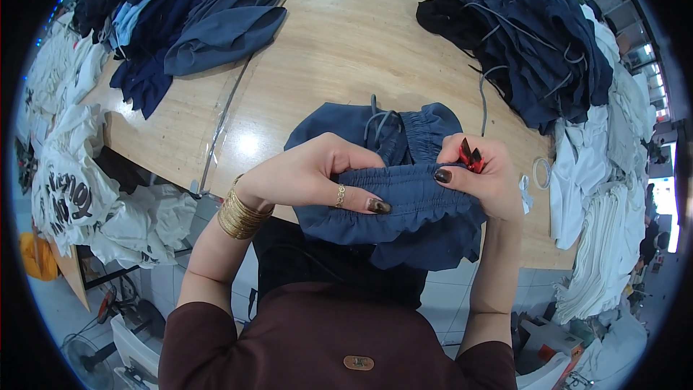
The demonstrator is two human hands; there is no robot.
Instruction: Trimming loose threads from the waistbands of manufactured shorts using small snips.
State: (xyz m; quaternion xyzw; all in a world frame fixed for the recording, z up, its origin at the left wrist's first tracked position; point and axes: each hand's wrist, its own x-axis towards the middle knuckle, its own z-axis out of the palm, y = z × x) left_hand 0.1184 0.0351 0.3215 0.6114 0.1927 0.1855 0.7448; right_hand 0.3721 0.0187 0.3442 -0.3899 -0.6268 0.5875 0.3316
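Observation:
A slate-blue pair of drawstring shorts or trousers is held up at the table's near edge, its gathered elastic waistband stretched between my hands. My left hand pinches the band on the left, thumb lying along it. At the band's right end my right hand grips the fabric with its thumb on top. Tucked in the same hand is a small red tool with dark pointed tips, which looks like thread snips. A grey drawstring loops out at the garment's far side. The fingers behind the band are hidden.
Dark blue garments lie heaped at the far left of the wooden table. Another dark pile with grey cords sits far right. White garments hang at left, and white cloth hangs at right. A clear ring lies near my right hand.

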